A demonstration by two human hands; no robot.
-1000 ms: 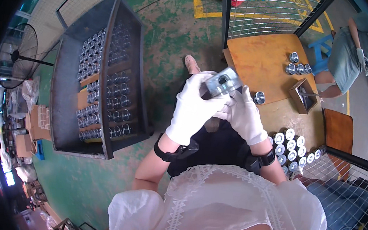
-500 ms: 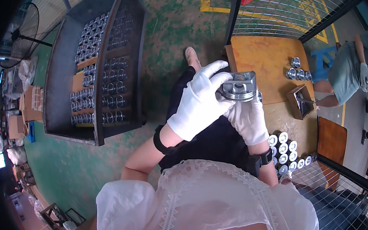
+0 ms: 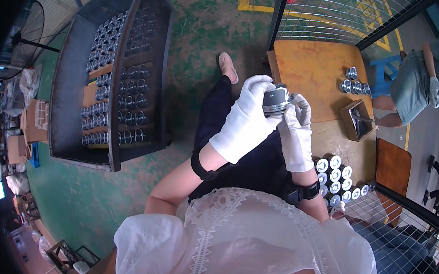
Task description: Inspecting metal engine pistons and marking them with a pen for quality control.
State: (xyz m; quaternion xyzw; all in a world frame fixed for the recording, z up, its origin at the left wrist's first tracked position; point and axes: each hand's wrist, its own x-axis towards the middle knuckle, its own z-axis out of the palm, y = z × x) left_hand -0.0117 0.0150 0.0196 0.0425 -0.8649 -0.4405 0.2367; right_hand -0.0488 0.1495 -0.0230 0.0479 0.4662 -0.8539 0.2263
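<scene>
Between my two white-gloved hands is a metal piston point(image 3: 276, 99), raised in front of my body. Its dark grey side patch shows, with ring grooves along the lower edge. My left hand point(image 3: 249, 113) is closed round its left side, fingers curled over the top. My right hand point(image 3: 297, 131) grips the right side, with its fingers bent and thumb near the grooves. The fingertips behind the piston are hidden. More pistons point(image 3: 335, 175) stand in rows on the table to the right of my right wrist.
A dark metal bin point(image 3: 115, 145) with rows of pistons stands at left. The wooden table point(image 3: 311, 66) on the right bears a few pistons point(image 3: 355, 87) and a small cardboard box point(image 3: 357, 120). Wire mesh point(image 3: 337, 16) borders it. Another person point(image 3: 412, 84) is at far right.
The piston has been turned, so its dark side patch now shows. My right fingers have come up round its right side, and my left hand has shifted slightly.
</scene>
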